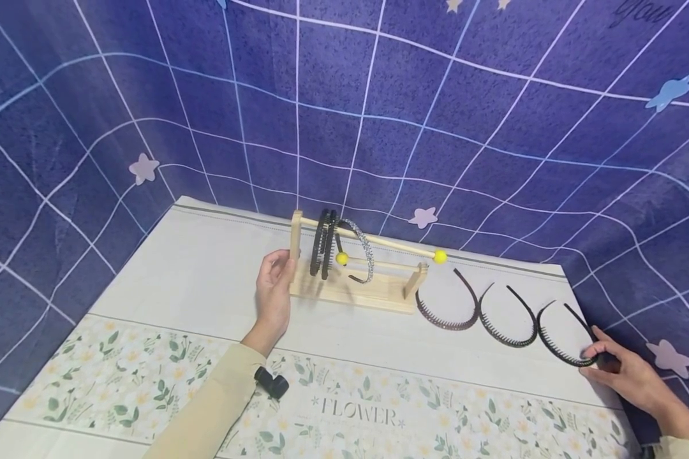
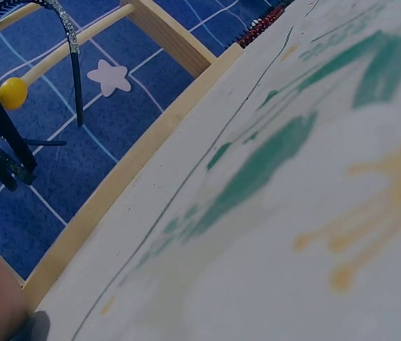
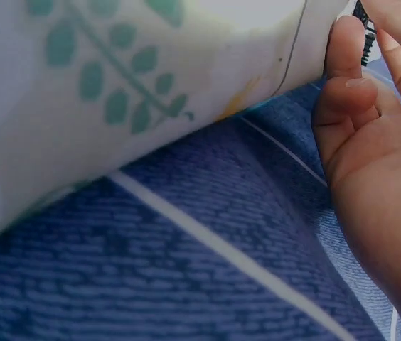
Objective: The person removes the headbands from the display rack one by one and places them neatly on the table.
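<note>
A light wooden headband rack (image 1: 350,294) stands at the table's back, its rods tipped with yellow balls. My left hand (image 1: 274,293) holds the rack's left post at its lower part. On the upper rod hang black toothed headbands (image 1: 324,245) and a silver glittery headband (image 1: 367,248). At the far right, my right hand (image 1: 628,370) pinches the lower curve of a black toothed headband (image 1: 563,354), which lies on the table. In the right wrist view, bent fingers (image 3: 346,92) show beside a bit of the toothed band (image 3: 366,50).
A dark headband (image 1: 508,341) and a brownish toothed headband (image 1: 448,324) lie in a row between the rack and my right hand. The flower-printed cloth (image 1: 367,389) covers the table. Blue gridded fabric (image 1: 344,83) with stars surrounds it at the back and sides.
</note>
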### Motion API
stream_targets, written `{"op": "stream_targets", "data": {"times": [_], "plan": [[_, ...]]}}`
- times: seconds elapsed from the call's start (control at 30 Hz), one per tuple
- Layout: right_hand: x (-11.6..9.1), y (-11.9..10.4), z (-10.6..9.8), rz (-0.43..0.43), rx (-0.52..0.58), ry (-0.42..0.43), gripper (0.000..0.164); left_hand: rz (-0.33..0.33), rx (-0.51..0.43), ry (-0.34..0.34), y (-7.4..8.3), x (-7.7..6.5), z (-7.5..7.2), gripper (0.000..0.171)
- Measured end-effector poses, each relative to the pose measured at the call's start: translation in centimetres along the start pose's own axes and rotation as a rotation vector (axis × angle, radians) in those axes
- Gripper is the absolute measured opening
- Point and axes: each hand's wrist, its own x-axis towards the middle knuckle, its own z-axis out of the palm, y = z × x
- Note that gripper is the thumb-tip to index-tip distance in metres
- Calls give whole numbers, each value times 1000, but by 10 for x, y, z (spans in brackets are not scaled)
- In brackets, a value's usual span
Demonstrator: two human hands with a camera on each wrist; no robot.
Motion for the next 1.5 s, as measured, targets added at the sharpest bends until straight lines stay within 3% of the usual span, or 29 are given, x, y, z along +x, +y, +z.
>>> {"op": "stream_targets", "data": {"times": [0.13,0.3,0.53,0.7,0.9,1.2,1.33,1.5], "plan": [[-3,2,3,13,7,37,40,5,-7,3,0,0,0,18],[-11,3,14,-26,62,173,46,1,-9,6,0,0,0,18],[-11,-19,16,44,88,265,39,-3,20,8,1,0,-1,18],[-6,-42,18,38,102,297,29,-3,17,9,1,0,-1,18],[5,-72,26,-38,141,386,21,-1,1,8,1,-1,-1,18],[14,-116,36,-43,155,458,31,4,5,-5,1,-2,-3,18],[16,-143,41,-44,241,461,28,-1,-2,-2,1,-1,-3,18],[19,-171,53,-107,353,472,27,-1,-15,-9,1,-1,0,18]]}}
